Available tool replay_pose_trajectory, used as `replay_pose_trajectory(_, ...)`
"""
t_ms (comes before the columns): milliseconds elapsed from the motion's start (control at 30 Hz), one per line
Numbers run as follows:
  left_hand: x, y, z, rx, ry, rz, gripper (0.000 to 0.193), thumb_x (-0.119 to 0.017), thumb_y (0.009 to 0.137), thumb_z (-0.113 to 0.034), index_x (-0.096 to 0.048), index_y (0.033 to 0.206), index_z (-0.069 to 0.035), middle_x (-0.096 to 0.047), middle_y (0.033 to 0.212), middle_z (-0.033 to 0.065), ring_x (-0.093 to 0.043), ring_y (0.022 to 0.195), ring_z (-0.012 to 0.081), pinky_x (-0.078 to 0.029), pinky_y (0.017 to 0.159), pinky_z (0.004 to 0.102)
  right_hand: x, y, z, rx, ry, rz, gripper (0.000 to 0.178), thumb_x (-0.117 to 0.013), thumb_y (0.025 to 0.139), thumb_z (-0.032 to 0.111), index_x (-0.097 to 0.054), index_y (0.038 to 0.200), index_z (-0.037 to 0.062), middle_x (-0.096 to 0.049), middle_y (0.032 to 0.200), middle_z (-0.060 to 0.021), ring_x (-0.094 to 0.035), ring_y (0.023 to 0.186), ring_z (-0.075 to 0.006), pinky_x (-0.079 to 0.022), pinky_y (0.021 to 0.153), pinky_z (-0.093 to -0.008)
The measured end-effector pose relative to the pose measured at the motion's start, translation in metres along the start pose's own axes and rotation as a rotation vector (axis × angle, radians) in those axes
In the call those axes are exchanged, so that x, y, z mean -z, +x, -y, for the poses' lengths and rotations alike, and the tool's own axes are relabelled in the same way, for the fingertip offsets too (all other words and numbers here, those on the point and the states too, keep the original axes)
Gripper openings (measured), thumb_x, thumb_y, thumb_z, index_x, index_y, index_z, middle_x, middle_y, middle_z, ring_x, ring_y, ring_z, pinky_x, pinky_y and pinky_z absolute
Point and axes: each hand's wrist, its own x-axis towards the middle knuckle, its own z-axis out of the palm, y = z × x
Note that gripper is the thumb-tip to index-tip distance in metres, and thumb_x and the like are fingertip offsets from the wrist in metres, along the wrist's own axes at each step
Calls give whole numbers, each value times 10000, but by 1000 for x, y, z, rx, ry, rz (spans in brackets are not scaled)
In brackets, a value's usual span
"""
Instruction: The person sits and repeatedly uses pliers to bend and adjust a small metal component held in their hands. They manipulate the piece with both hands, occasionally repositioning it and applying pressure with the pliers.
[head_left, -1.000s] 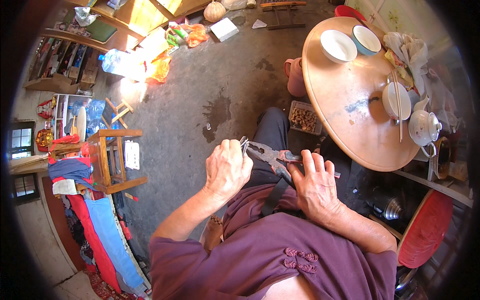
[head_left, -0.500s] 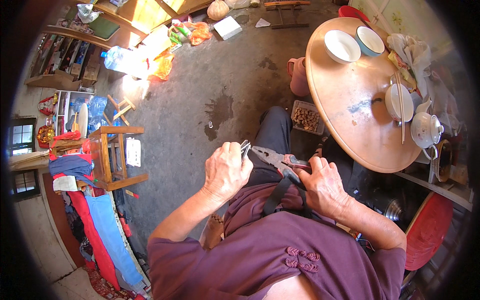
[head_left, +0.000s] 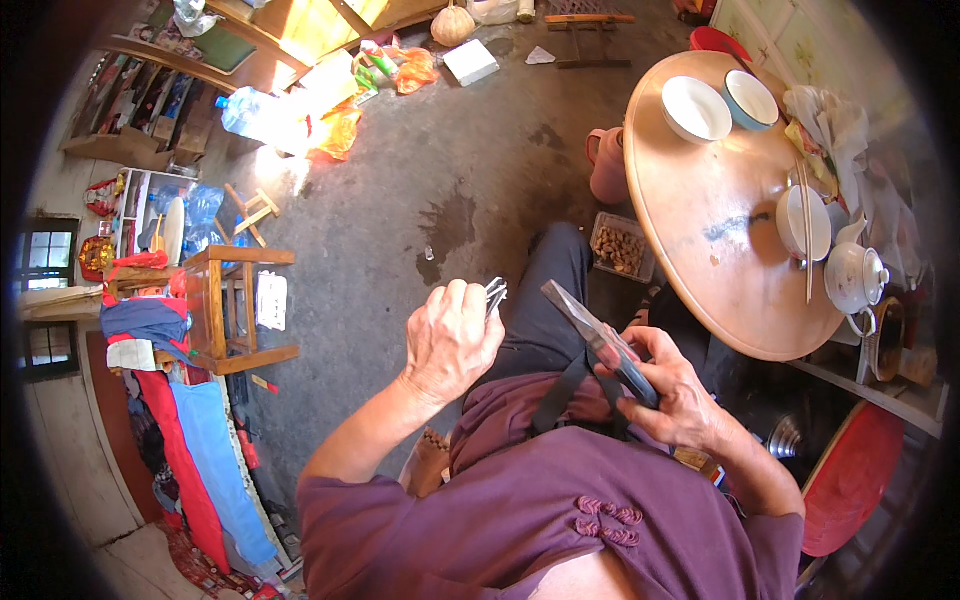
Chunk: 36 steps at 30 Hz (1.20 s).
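Presently, left hand [head_left: 448, 338]: curled, pinching small metal piece [head_left: 497, 291], its end sticking out.
Pliers [head_left: 603, 346]: held in right hand [head_left: 676, 390], apart from metal piece.
Metal piece's shape: partly covered, hard to tell.

1. The left hand [head_left: 452, 342] grips a small shiny metal piece [head_left: 496, 293].
2. The right hand [head_left: 676, 388] holds combination pliers [head_left: 598, 340], apart from that piece.
3. The round wooden surface [head_left: 690, 220] bears a white teapot [head_left: 852, 277], three bowls [head_left: 697, 110] and chopsticks [head_left: 805, 232] resting across one bowl.
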Motion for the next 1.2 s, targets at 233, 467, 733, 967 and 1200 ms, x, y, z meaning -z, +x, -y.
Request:
replay_pose_trajectory(233,16,-4,-8,-219,188,-51,284,-654,733,-168,-571,940,9,-467,742,80,-487,666,221,-428,552,330,10,-1,7,6,-409,-133,264,-681,640,69,-687,902,30,-517,1060,-181,-497,885,-328,-468,763,-404)
replay_pose_trajectory(467,24,-6,-12,-225,130,-69,281,-647,734,-152,-578,954,8,-503,780,86,-496,676,239,-434,572,341,13,-5,4,-49,-371,7,326,-673,656,68,-679,979,27,-512,1104,-192,-494,954,-347,-469,820,-411)
replay_pose_trajectory(733,16,-6,10,216,-470,338,178,-601,861,-128,-601,1003,-21,-584,831,108,-585,737,246,-457,649,336,16,0,0,-28,-473,114,444,-669,632,36,-649,1075,11,-460,1245,-197,-472,1040,-351,-434,894,-420)
replay_pose_trajectory(967,-4,-11,29,491,-1035,736,273,-550,913,-236,-621,1012,8,-585,832,-2,-524,754,86,-455,701,255,15,6,6,-11,-338,31,268,-682,652,100,-704,908,23,-510,1113,-189,-497,978,-333,-458,845,-414)
replay_pose_trajectory(1200,-1,-9,30,538,-1106,776,284,-558,912,-249,-626,1003,12,-590,828,2,-528,742,80,-453,691,241,13,8,-7,-130,-49,104,328,-623,634,25,-700,952,50,-522,1081,-167,-522,1002,-314,-448,879,-388)
